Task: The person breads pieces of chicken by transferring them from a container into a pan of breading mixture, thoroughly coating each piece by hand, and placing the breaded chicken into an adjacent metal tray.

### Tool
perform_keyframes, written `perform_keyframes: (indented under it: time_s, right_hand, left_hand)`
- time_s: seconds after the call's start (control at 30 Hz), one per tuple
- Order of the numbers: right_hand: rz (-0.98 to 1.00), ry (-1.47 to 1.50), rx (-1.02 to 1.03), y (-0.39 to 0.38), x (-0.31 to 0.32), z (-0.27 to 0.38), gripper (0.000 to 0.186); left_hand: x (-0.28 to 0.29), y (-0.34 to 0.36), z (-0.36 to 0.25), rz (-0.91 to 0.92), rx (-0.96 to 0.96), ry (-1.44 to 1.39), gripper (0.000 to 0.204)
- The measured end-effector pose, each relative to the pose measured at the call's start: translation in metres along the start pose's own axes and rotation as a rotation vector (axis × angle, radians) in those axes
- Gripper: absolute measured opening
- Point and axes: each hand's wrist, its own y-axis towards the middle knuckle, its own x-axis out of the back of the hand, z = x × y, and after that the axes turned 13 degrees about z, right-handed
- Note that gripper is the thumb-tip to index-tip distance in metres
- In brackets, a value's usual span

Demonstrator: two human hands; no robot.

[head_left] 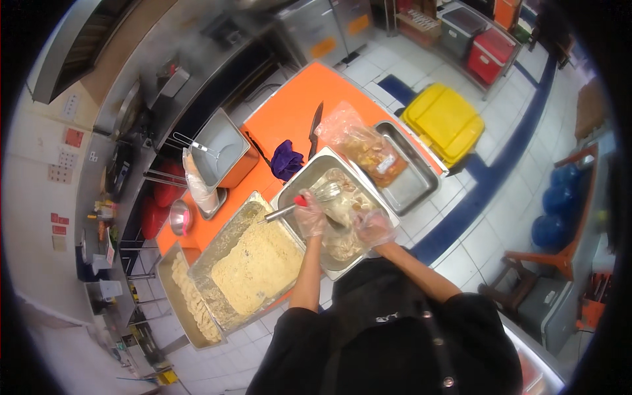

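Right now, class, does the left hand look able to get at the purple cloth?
Probably yes: the purple cloth lies uncovered just past the metal pan, though the left hand holds the whisk and might need freeing first.

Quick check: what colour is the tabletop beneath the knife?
The tabletop is bright orange, best seen in the head view.
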Motion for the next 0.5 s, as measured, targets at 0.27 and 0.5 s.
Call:
perform_keyframes:
  time_s: [0.27,0.5]
  right_hand:
    - [0.010,-0.027,0.005,0.001,0.012,0.007,0.019]
    - [0.052,-0.216,-0.076,-0.005,-0.006,-0.008,0.032]
  left_hand:
    - [0.010,-0.005,0.003,-0.213,0.158,-0.328,0.038]
    - [0.069,0.012,0.009,-0.224,0.043,-0.423,0.040]
